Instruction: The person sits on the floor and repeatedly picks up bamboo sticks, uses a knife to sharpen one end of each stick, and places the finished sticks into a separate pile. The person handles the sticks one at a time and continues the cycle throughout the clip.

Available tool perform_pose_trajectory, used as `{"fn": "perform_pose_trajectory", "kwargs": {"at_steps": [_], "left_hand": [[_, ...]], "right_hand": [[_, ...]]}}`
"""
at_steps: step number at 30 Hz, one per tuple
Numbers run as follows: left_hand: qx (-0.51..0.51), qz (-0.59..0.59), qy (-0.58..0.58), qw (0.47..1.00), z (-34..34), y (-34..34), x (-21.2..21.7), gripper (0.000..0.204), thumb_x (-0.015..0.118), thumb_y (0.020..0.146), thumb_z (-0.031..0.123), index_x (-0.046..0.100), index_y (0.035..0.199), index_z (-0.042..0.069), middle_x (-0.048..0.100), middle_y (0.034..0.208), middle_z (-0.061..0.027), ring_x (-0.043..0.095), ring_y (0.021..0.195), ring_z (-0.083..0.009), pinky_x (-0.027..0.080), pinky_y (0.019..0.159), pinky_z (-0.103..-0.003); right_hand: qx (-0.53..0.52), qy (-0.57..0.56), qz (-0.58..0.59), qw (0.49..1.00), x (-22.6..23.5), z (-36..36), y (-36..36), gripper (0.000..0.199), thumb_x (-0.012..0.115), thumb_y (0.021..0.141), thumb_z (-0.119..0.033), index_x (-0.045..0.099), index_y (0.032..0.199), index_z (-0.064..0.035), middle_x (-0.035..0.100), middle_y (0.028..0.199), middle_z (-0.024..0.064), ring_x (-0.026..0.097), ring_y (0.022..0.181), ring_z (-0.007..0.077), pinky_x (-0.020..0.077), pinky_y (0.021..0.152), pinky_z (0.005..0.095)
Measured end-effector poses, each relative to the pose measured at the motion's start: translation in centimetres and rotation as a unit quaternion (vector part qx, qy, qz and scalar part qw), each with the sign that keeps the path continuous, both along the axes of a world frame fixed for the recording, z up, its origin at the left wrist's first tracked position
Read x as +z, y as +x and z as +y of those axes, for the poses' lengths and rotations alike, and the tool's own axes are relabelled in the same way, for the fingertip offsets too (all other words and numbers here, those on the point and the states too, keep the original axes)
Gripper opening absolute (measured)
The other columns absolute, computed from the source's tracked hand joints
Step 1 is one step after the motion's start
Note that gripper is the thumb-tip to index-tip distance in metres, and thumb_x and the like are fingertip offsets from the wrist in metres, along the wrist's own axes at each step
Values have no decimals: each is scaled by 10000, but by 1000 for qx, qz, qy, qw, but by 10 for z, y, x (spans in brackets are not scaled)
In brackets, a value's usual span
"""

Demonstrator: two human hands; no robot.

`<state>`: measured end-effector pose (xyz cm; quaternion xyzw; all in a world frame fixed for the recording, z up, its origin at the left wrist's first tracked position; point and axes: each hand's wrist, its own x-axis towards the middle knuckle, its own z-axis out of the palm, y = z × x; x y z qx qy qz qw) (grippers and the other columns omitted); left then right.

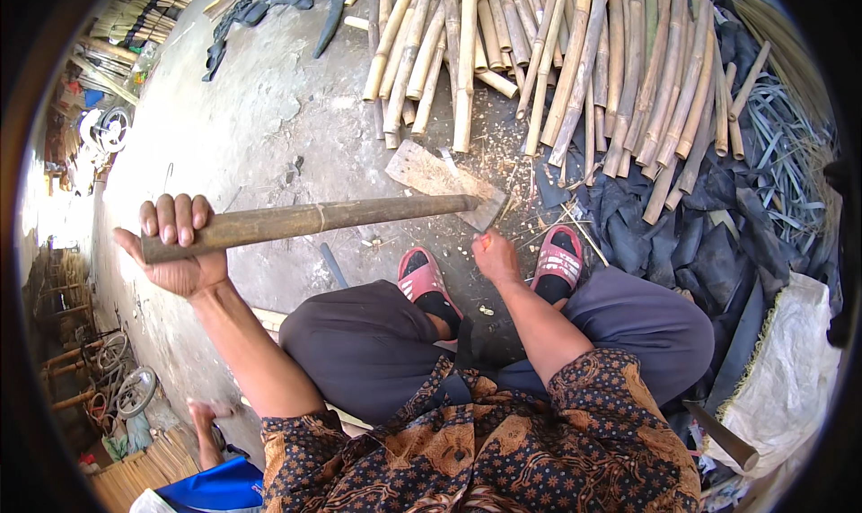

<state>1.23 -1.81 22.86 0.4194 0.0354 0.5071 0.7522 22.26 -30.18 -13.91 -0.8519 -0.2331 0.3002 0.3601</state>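
Observation:
My left hand (182,244) is wrapped round the near end of a bamboo pole (323,217), thumb pointing outward. The pole slants slightly upward to the right, and its far end lies over a worn wooden block (431,167) on the ground. Close below that block, my right hand (496,257) is closed in a fist. A small orange spot shows at its fingers, but what it grips is mostly hidden. My feet in pink slides (420,275) stand on either side of the right hand.
Cut bamboo poles (575,73) lie heaped at the far side. Dark rubber-like scraps (664,226) and blue-grey strips (781,145) cover the right. A white sack (777,378) lies near right; wood chips (489,145) surround the block. Another person's foot (206,432) shows at lower left.

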Motion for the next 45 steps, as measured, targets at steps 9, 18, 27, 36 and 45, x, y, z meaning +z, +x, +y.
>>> {"fn": "perform_pose_trajectory", "kwargs": {"at_steps": [9, 18, 27, 36, 45], "left_hand": [[15, 25, 72, 997, -1, 21, 0, 802, 511, 784, 919, 533, 810, 118, 446, 635, 35, 411, 511, -98, 380, 555, -305], [113, 94, 52, 988, 15, 41, -70, 1066, 487, 766, 929, 489, 1336, 28, 669, 1042, -159, 672, 982, -317, 532, 938, -493], [170, 380, -50, 908, 18, 34, -239, 609, 551, 1061, 455, 409, 1409, -25, 694, 1035, -128, 687, 1018, -245, 539, 921, -398], [460, 587, -111, 657, 65, -198, -268, 429, 618, 1008, 449, 561, 1079, 30, 534, 754, -39, 528, 610, -162, 488, 593, -330], [407, 833, -142, 346, -99, -322, -409, 679, 738, 933, 340, 477, 1365, -115, 595, 1225, -271, 606, 1132, -389, 495, 960, -443]], "right_hand": [[-1, -71, -15, 997, 3, -4, 7, 341, 604, 929, -351, 665, 1029, -32, 709, 919, 301, 687, 919, 501, 542, 838, 569], [-4, -118, 3, 993, 1, -1, 18, 333, 610, 916, -326, 677, 1077, -42, 707, 954, 299, 678, 942, 503, 539, 827, 564], [13, -67, -159, 985, 8, 22, 32, 603, 674, 909, -426, 596, 1291, 35, 600, 1233, 268, 559, 1196, 410, 436, 1052, 473], [-38, -28, -71, 996, -26, 153, 127, 704, 699, 909, -428, 529, 1386, 61, 643, 1273, 243, 610, 1210, 382, 471, 1045, 441], [-148, 9, 105, 983, -36, 233, 149, 571, 761, 795, -214, 550, 1272, 18, 648, 1265, 284, 631, 1207, 423, 483, 1042, 442]]}}
